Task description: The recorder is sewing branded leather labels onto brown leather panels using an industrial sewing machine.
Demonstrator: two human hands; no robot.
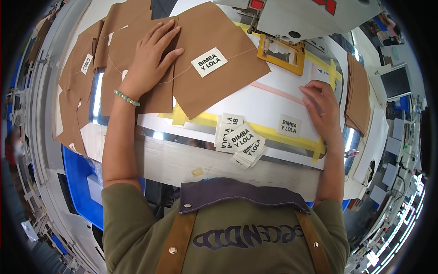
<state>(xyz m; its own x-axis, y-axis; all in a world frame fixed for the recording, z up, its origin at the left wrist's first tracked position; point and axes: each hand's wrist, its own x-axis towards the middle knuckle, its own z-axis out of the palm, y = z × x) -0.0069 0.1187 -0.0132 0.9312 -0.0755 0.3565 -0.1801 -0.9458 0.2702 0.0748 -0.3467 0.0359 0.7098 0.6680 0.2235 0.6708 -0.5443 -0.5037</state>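
Note:
My left hand (pixel 157 55) lies flat, fingers stretched out, on brown fabric panels (pixel 155 98). Its fingertips reach the edge of another brown panel (pixel 210 32), which bears a white label (pixel 209 62) with dark lettering. A thin thread runs out from both sides of that label. Over the white work surface (pixel 269 102), to the right, hovers my right hand (pixel 323 107). Its fingers are bent and apart from the thumb, with nothing visible between them. A loose white label (pixel 289 125) lies just left of it. Several more labels (pixel 241 139) form a fanned pile near the front edge.
A sewing machine head (pixel 310 18) with a yellow clamp frame (pixel 280 54) stands at the far side. Yellow tape (pixel 205 118) borders the work surface. Brown panels (pixel 357 93) are stacked at right, labelled panels (pixel 82 68) at left. A blue bin (pixel 77 182) sits below left.

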